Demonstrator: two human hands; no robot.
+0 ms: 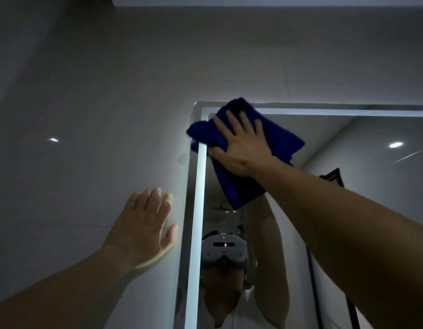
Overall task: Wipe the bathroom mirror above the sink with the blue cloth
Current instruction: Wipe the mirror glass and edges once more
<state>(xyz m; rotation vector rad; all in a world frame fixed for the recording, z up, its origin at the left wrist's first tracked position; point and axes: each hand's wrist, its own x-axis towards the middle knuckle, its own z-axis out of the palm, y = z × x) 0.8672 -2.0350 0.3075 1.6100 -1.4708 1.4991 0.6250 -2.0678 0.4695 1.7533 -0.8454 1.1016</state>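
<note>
Two bare forearms reach up from the near edge toward a dim bathroom wall. The right hand, fingers spread and nearly straight, presses the blue cloth flat against the mirror at its top left corner. The cloth laps over the lit strip along the mirror's left edge and hangs loose below the wrist. The left hand, open and holding nothing, rests flat on the wall just left of the mirror, apparently as a brace. A headset shows in the reflection lower down. The wipe looks to be under way at the highest corner, with most of the glass to the right and below seemingly yet to be covered. The next stroke would likely call for steady palm pressure while sweeping right along the top edge, keeping the loose tail from folding under.
</note>
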